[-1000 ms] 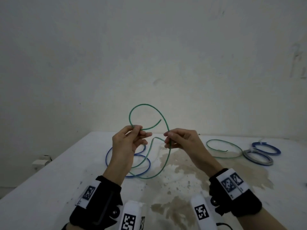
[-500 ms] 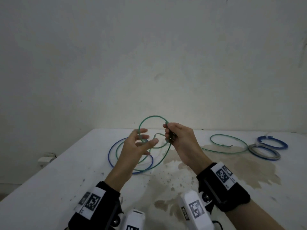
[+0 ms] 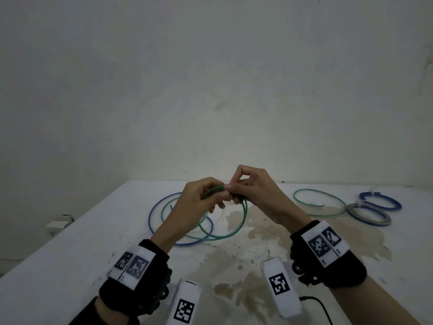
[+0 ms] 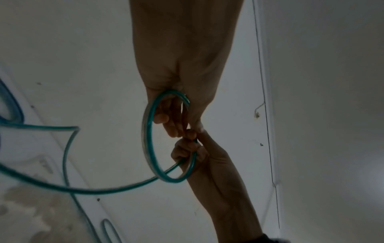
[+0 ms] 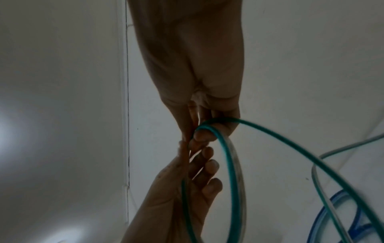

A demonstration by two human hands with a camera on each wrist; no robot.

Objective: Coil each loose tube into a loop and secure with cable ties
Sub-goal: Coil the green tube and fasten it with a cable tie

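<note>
Two hands meet above the white table, both working one green tube. The left hand pinches the top of the coil between thumb and fingers, and the right hand pinches the same tube just beside it, fingertips touching. From the left wrist view the tube forms a small double loop between the two hands, with its loose length trailing down toward the table. Below the hands, on the table, lies a blue tube in a wide ring. To the far right lie a loose green ring, a grey-and-blue coil and a blue coil. Brown stains mark the table near the middle.
</note>
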